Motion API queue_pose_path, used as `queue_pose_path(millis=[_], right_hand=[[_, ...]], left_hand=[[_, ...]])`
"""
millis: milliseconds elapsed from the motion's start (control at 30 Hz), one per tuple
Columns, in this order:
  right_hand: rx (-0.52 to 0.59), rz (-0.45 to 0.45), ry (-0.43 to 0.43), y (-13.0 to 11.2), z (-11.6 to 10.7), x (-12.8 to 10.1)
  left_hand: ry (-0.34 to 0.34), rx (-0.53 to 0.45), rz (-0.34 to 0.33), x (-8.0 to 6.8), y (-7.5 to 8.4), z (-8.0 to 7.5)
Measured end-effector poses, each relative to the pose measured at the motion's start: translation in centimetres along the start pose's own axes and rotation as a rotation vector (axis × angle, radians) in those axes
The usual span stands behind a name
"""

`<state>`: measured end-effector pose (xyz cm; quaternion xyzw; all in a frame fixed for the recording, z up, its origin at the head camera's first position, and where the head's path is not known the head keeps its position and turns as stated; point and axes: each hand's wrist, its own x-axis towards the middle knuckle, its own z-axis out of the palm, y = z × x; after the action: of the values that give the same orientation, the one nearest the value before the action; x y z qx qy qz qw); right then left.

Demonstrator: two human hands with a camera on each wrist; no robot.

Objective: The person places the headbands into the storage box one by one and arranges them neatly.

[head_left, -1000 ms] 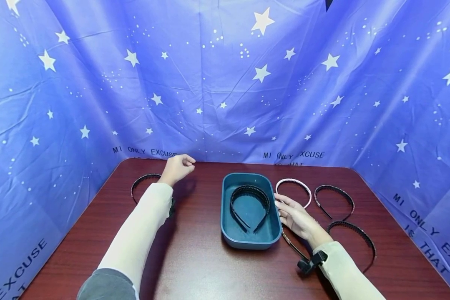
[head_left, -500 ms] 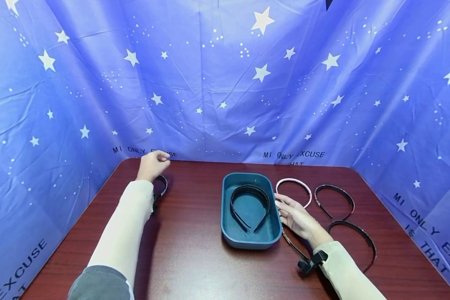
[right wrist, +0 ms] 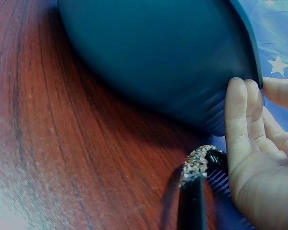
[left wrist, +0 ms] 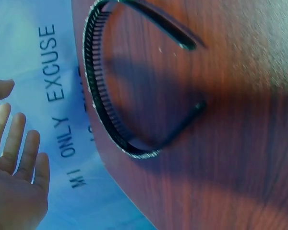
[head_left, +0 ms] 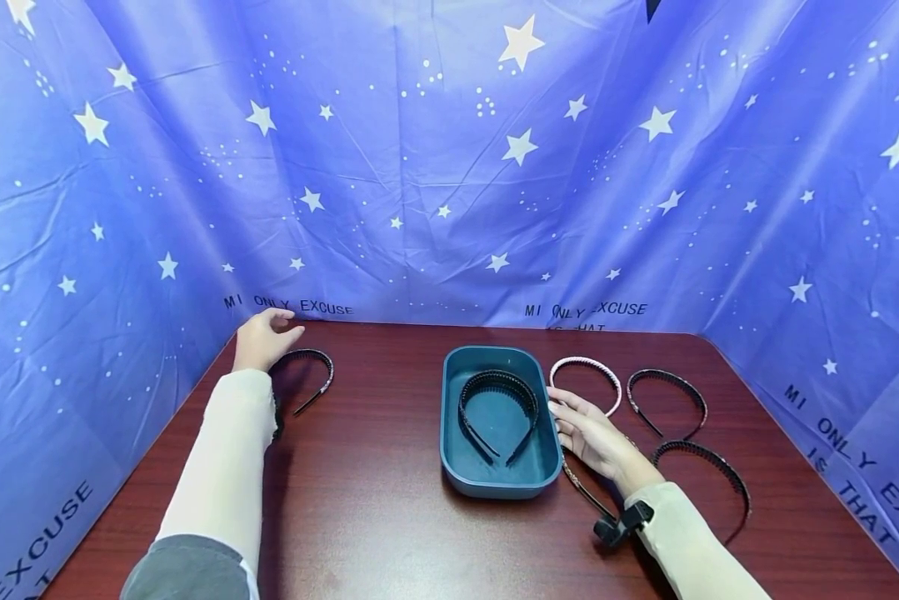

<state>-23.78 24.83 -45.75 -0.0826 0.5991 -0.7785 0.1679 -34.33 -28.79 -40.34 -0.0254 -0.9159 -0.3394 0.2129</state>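
Sleeves in cream cloth come up from the near edge of the dark red wooden bench. The right hand lies with its fingers straight, touching the side of the deep blue plastic tub. A sparkly headband with black teeth lies just under that hand. Inside the tub lies a black toothed headband. Past the hand are a pink headband and two dark headbands. At the far left, the left hand is spread wide and holds nothing. It hangs just beside a black comb headband with tiny gems, which lies flat on the bench near the blue star cloth.
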Motion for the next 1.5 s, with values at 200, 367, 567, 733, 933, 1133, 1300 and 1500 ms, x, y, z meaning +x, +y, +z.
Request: queue_pose_path(millis=[200, 367, 567, 733, 933, 1133, 1300, 1500], right_hand=[[0.005, -0.003, 0.0, 0.1, -0.1, 0.0], [0.003, -0.005, -0.008, 0.1, -0.1, 0.0], [0.01, -0.014, -0.018, 0.3, -0.2, 0.0], [0.015, -0.021, -0.015, 0.4, 0.0, 0.0], [0.004, -0.023, -0.011, 0.3, 0.0, -0.1], [0.007, -0.027, -0.025, 0.2, -0.1, 0.0], [0.002, -0.029, -0.026, 0.1, -0.1, 0.0], [0.003, -0.024, -0.024, 0.1, -0.1, -0.1]], left_hand=[[-0.02, -0.018, -0.059, -1.1, -1.1, -0.5], [-0.039, -0.003, -0.114, -1.8, -2.5, -0.5], [-0.063, 0.004, -0.144, -2.6, -3.8, -0.1], [-0.108, 0.02, -0.175, -3.3, -4.3, -0.1], [-0.156, 0.052, -0.201, -3.7, -4.8, -0.1], [-0.162, 0.07, -0.201, -3.9, -5.4, 0.0], [-0.153, 0.068, -0.188, -3.6, -5.6, -0.1], [-0.171, 0.074, -0.221, -3.6, -5.6, 0.0]])
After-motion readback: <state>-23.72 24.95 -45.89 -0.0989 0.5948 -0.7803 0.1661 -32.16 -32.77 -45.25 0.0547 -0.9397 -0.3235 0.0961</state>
